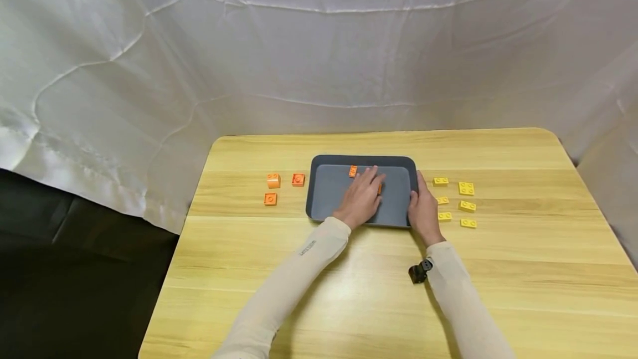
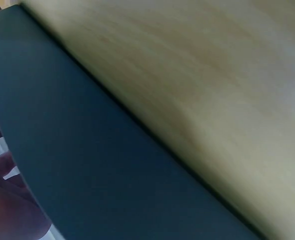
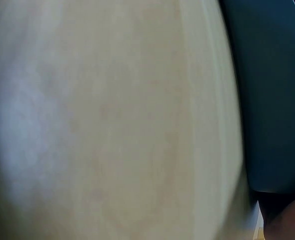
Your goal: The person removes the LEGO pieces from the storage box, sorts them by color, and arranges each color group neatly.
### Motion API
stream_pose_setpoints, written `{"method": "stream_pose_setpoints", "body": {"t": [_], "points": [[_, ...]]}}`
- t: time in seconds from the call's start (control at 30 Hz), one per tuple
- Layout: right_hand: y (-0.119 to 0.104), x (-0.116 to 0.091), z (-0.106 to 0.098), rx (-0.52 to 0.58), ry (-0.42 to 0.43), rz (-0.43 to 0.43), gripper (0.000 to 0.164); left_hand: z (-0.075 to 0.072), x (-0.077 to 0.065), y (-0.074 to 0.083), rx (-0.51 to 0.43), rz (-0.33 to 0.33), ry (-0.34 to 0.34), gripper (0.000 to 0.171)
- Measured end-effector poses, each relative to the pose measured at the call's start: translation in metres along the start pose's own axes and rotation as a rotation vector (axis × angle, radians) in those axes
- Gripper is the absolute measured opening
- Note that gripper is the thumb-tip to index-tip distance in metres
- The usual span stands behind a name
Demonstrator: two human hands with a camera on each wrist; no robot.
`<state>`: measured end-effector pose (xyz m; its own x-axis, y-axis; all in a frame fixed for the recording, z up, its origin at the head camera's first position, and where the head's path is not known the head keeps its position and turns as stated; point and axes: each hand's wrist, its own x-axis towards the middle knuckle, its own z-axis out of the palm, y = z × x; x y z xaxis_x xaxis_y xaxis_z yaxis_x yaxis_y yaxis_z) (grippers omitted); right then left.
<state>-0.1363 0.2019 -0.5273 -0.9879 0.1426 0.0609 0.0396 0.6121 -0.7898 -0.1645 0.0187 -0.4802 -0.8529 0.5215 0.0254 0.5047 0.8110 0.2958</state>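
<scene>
A dark grey tray (image 1: 324,193) lies on the table, with my left hand (image 1: 360,198) reaching over its front wall into it. The left fingers are extended; one orange brick (image 1: 353,171) lies by their far side. A second orange brick (image 1: 380,188) shows between index finger and thumb, partly covered; I cannot tell whether they touch it. My right hand (image 1: 423,210) grips the tray's right wall near the front corner. In the left wrist view the tray's outer wall (image 2: 87,130) hides most of the left hand; the right wrist view shows the tray's wall (image 3: 275,100) too.
Left of the tray sit three orange bricks (image 1: 271,199) on the wooden table (image 1: 369,287). Several yellow bricks (image 1: 467,206) lie just right of my right hand. A small black device (image 1: 420,271) is at the right wrist. A pale curtain (image 1: 319,60) hangs behind the table.
</scene>
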Motion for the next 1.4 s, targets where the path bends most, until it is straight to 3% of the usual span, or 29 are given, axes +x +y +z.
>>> {"method": "stream_pose_setpoints", "body": {"t": [0.3, 0.83, 1.4], "points": [[0.001, 0.000, 0.001, -0.005, -0.003, 0.010, 0.057, 0.007, 0.009, 0.006, 0.044, -0.007, -0.056, 0.056], [-0.001, 0.000, 0.000, 0.006, -0.017, 0.018, 0.058, 0.015, 0.014, 0.009, 0.052, -0.004, -0.071, 0.053], [0.001, 0.001, 0.000, 0.016, -0.012, 0.021, 0.058, 0.014, 0.014, 0.013, 0.082, 0.006, -0.076, 0.039]]}}
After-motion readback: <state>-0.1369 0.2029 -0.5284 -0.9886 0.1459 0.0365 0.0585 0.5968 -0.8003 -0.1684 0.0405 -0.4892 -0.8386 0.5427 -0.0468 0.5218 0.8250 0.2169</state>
